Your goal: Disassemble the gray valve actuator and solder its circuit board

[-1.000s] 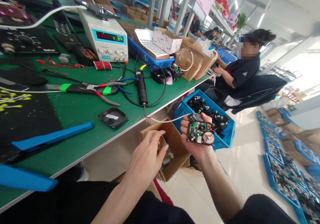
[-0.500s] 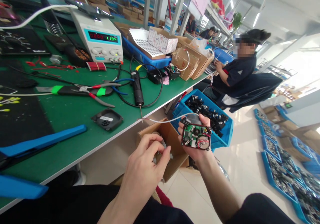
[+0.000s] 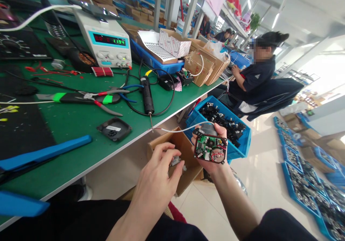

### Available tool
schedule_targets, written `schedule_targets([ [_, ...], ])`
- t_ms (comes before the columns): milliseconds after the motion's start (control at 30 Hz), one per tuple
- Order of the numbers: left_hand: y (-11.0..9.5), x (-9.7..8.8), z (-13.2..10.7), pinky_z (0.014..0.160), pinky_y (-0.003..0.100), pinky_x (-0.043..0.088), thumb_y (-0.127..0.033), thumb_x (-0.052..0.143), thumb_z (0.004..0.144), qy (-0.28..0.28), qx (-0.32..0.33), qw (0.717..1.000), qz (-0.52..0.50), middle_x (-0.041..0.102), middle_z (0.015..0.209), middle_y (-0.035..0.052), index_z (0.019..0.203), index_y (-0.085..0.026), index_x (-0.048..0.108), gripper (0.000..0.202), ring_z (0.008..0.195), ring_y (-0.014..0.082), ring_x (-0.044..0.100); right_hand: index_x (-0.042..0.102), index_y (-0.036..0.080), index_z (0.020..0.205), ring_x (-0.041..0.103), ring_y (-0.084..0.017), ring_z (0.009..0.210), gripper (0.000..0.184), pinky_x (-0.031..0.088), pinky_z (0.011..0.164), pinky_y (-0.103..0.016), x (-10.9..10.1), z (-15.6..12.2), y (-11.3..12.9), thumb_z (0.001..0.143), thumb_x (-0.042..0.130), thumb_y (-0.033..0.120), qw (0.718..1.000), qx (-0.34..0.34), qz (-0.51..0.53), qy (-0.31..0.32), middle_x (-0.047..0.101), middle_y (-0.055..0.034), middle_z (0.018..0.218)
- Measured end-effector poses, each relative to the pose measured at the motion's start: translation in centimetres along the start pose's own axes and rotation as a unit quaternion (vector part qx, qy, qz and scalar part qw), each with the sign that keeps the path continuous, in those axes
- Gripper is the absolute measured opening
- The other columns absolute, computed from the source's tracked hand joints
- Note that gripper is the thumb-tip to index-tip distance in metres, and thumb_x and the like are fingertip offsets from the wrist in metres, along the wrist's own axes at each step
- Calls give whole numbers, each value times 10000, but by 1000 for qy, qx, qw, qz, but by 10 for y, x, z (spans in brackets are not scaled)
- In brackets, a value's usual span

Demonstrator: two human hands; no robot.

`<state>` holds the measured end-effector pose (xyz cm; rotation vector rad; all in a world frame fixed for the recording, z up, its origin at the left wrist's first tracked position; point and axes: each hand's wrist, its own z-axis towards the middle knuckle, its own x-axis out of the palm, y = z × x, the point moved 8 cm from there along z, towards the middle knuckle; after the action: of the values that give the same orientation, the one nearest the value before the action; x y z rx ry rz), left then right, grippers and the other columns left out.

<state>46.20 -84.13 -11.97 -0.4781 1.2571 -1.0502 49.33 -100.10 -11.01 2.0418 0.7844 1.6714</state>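
Observation:
My right hand (image 3: 212, 151) is closed around a small black housing with a green circuit board (image 3: 209, 148) and red wires, held up over the floor. A thin white wire (image 3: 178, 129) runs from it back toward the bench edge. My left hand (image 3: 157, 178) is curled in a pinch above an open cardboard box (image 3: 185, 151), gripping a small grey metal part (image 3: 176, 161) between thumb and fingers. More small parts lie inside that box.
The green bench (image 3: 81, 122) carries a black square cover (image 3: 114, 129), a soldering iron (image 3: 147, 97), pliers (image 3: 88, 98), blue-handled tools (image 3: 40, 154) and a power supply (image 3: 104, 41). A blue bin (image 3: 242, 140) of black parts stands by the box. A seated person (image 3: 256, 79) works farther along.
My left hand came up out of the cardboard box with a small metal part pinched in it. My right hand drew the circuit board assembly slightly left and tilted it.

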Motion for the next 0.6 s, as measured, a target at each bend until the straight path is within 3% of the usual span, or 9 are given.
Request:
schedule_targets([
  [67,2,1,-1,766,322,613,-289,631,971,3,-6,1000,1,620,1301,69,1160,-263,619,192,922,181,724,702,104,962,532,-135,612,448,507,497,-231,-1,0,1,841,699,536,1000,-9,-7,-12,565,-14,755],
  [200,-7,-4,-2,770,326,616,-338,655,964,-2,-12,999,-35,648,1231,71,1225,-259,582,282,942,197,713,709,104,957,597,-168,652,439,565,554,-276,-4,-2,4,814,720,518,998,-29,-28,-43,636,-40,803],
  [333,-21,-6,-6,859,382,622,-431,756,889,4,-43,994,-97,676,1203,64,1318,-275,540,505,1026,236,703,704,150,922,645,-199,704,390,595,643,-306,-2,-5,4,785,738,513,996,-41,-41,-68,672,-45,809],
  [500,-33,6,-11,1033,495,586,-527,868,762,-6,-114,968,-225,616,1404,100,1439,-306,459,822,1257,315,650,704,185,903,665,-206,737,359,613,766,-343,-2,-12,3,814,728,532,987,-99,-64,-113,695,-26,819],
  [600,-39,16,-11,1037,510,591,-499,902,724,-25,-144,948,-283,637,1388,112,1442,-294,469,864,1251,327,663,706,186,902,664,-201,734,381,615,818,-361,-7,-16,-3,845,706,562,980,-121,-75,-138,696,-22,830],
])
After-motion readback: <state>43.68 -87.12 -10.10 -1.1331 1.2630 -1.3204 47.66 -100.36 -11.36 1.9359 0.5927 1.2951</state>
